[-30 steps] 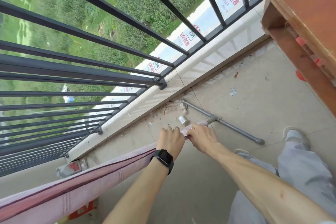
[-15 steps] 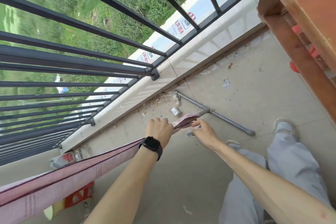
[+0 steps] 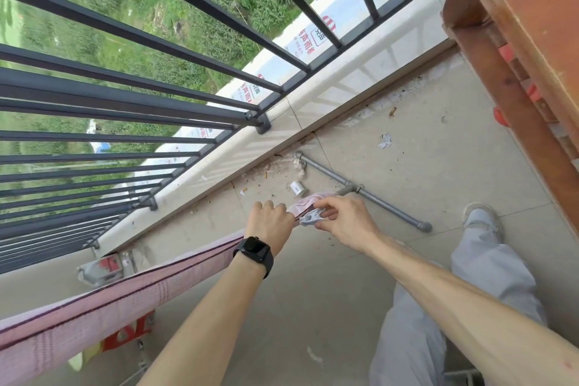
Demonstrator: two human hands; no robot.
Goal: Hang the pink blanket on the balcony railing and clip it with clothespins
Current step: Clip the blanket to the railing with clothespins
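Observation:
The pink blanket [image 3: 103,307], with dark stripes, stretches as a taut band from the lower left up to my hands. My left hand [image 3: 269,222], with a black watch on its wrist, is closed around the blanket's end. My right hand [image 3: 341,222] pinches a pale grey clothespin [image 3: 310,218] against the blanket's corner, right beside the left hand. The black balcony railing [image 3: 125,94] runs across the upper left, apart from the blanket.
A grey metal pipe [image 3: 360,189] lies on the concrete floor beyond my hands, with a small white cylinder [image 3: 296,188] and debris nearby. A red-brown wooden frame [image 3: 517,41] fills the upper right. My grey trouser leg and shoe [image 3: 482,219] are at the right.
My right hand has drawn slightly back from the left and now shows a clothespin held at the blanket's corner. The view has shifted a little; the blanket stays stretched.

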